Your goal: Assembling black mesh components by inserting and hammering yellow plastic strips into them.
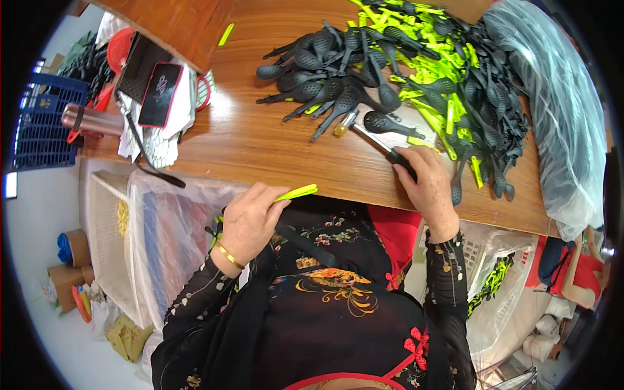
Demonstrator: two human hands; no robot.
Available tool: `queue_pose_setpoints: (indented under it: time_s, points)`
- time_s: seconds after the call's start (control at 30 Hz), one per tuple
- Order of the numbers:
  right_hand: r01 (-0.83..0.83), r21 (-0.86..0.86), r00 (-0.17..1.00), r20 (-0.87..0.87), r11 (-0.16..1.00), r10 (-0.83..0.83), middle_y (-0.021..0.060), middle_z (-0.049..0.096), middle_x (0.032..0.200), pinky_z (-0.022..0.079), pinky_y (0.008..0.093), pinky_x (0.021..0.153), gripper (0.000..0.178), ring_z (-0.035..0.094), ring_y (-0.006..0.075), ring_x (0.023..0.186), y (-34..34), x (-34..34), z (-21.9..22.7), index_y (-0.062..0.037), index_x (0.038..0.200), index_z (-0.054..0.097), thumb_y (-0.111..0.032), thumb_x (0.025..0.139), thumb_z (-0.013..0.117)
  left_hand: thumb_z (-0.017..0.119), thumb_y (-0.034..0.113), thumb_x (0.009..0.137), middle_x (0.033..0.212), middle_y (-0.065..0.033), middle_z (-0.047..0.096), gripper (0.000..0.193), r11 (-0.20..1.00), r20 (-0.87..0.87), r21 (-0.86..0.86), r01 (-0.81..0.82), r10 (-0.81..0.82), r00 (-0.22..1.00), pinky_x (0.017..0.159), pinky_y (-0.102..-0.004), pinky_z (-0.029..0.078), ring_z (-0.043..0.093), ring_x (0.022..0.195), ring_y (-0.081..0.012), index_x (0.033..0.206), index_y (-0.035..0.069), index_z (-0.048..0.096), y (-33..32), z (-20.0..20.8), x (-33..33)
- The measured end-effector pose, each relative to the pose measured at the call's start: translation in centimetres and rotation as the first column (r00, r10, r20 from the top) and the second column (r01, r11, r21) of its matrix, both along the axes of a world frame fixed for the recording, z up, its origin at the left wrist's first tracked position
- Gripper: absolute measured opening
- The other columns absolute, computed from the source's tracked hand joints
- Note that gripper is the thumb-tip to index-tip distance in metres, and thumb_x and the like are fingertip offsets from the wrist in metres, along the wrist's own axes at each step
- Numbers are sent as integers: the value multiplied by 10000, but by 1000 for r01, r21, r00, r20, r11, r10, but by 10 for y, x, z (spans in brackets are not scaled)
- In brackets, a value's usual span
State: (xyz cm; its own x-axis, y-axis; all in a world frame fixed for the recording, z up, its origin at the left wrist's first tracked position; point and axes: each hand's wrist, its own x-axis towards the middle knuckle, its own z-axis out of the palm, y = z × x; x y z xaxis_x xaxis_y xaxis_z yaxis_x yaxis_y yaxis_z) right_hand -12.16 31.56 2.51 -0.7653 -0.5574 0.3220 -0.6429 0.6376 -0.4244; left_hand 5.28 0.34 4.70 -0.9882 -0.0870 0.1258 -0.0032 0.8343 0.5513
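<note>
Left hand (250,218): thumb and fingers were pinched together on a lime-green, narrow plastic strip (298,192), which projected to the right just over the near table edge. A gold-coloured metal bangle (229,258) sat on that wrist. A long black shape (309,246) extended below the hand, in front of the clothing (could not tell whether it was held).

Right hand (426,188): thumb and fingers were closed about the black handle of a slim tool with a silver metal shaft and an amber tip (374,138). The tool slanted up and left above the brown wood-grain table (260,159), its shaft just beside a single black, slotted plastic spoon head (383,122).

Beyond the hands, a loose pile of black perforated spoon heads (323,45) covered the table's middle; a heap of lime-green plastic pieces (426,60) adjoined it on the right, partly mixed with black ones. Translucent plastic sheeting (552,97) bordered the heap. At far left, a red-edged smartphone (160,94) rested on white papers (159,148).
</note>
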Motion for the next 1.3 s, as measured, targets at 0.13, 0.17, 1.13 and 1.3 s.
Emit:
queue_pose_setpoints:
  time_s: [0.13,0.17,1.13,1.3]
  points:
    - [-91,-170,986,120,981,113,145,693,1083,569,436,861,289,694,365,994,-13,2,5,-44,1120,723,-11,841,788,799,185,936,945,-129,705,197,971,209,116,-208,181,961,756,-428,565,719,870,-333,1082,60,752,-15,-25,33]
    - [-140,-206,981,104,969,164,140,692,1085,578,433,840,308,698,361,992,-20,6,10,-47,1127,718,4,833,792,804,187,934,942,-135,702,212,958,211,155,-241,206,956,765,-426,569,725,879,-327,1083,49,746,-16,-35,35]
    - [-377,-386,924,-93,842,371,101,798,1084,632,377,752,294,786,274,912,-77,26,10,-73,1133,784,13,853,801,705,321,1072,745,-11,699,306,183,647,757,-627,-73,759,563,-239,538,678,592,-110,1037,22,757,-30,-40,10]
    - [-396,-261,917,-68,880,393,102,797,1082,632,374,769,302,783,277,916,-81,19,13,-69,1144,777,18,856,798,710,331,1069,729,-11,687,316,184,640,764,-619,-87,764,571,-238,546,671,600,-104,1010,24,758,-30,-41,9]
